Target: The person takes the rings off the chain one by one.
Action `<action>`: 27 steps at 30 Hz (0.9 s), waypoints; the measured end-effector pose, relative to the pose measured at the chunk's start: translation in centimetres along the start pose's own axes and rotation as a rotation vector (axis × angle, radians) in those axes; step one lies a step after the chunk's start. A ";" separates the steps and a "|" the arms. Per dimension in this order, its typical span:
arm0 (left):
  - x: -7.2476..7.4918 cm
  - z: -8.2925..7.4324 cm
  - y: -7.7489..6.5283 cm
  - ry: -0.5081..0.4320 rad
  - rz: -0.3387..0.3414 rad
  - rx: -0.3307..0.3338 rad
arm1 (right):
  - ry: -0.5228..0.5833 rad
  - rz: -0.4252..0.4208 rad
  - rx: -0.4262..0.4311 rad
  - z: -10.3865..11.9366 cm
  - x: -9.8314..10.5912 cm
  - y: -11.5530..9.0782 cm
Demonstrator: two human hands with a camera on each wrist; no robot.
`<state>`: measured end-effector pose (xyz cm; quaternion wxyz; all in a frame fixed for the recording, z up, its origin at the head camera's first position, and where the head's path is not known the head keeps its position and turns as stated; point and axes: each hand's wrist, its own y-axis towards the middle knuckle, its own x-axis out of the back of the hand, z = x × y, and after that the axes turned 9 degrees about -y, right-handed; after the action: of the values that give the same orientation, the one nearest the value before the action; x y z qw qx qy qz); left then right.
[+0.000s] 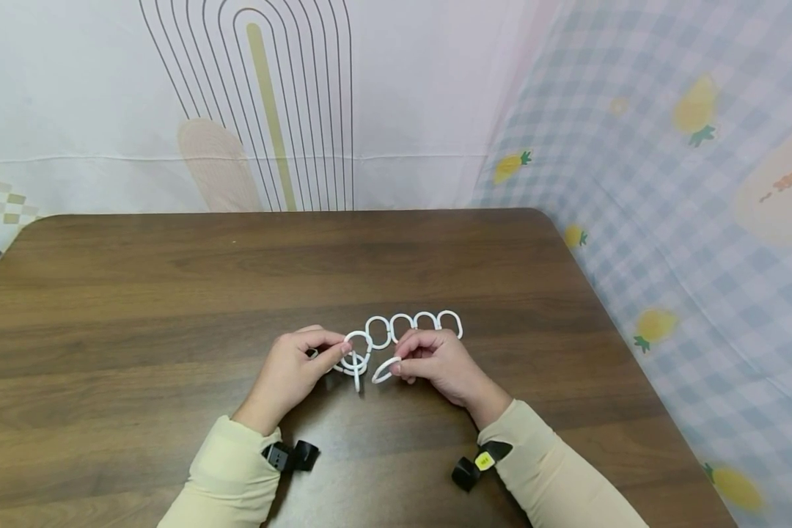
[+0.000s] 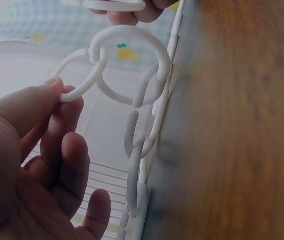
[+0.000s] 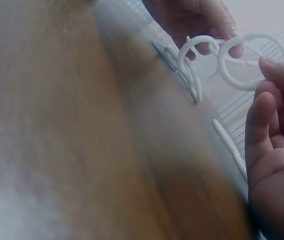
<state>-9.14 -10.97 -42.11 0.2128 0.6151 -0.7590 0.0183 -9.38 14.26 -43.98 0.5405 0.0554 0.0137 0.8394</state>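
Observation:
My left hand (image 1: 289, 374) pinches a white plastic ring (image 2: 85, 89) between thumb and index finger. That ring is linked to a larger-looking white ring (image 2: 165, 52), which hangs toward more joined links in the left wrist view. Across a small gap, my right hand (image 1: 445, 367) pinches a separate white ring (image 3: 222, 62) between thumb and fingertips, tilted toward the left hand. In the right wrist view this ring overlaps the left hand's link; whether they touch cannot be told. Behind the hands, a row of white rings (image 1: 460, 323) lies on the table, partly hidden by the right hand.
The brown wooden table (image 1: 171, 293) spreads out around both hands. A white patterned cloth (image 1: 422, 95) hangs behind its far edge, and a checked cloth with pineapples (image 1: 686, 257) hangs along the right side. Each wrist wears a black strapped device.

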 end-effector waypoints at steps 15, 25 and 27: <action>-0.1 0.2 0.1 -0.005 -0.017 -0.020 | -0.057 -0.151 -0.066 0.9 1.4 0.4; 0.0 0.1 0.1 -0.003 -0.017 -0.016 | -0.024 -0.295 -0.064 1.0 4.5 0.7; -0.1 0.1 0.1 -0.003 -0.018 -0.014 | -0.009 -0.309 -0.063 0.9 4.8 0.7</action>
<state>-9.25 -10.93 -42.18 0.2161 0.6203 -0.7539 0.0105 -11.90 18.30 -42.68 0.6649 0.0394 -0.0068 0.7459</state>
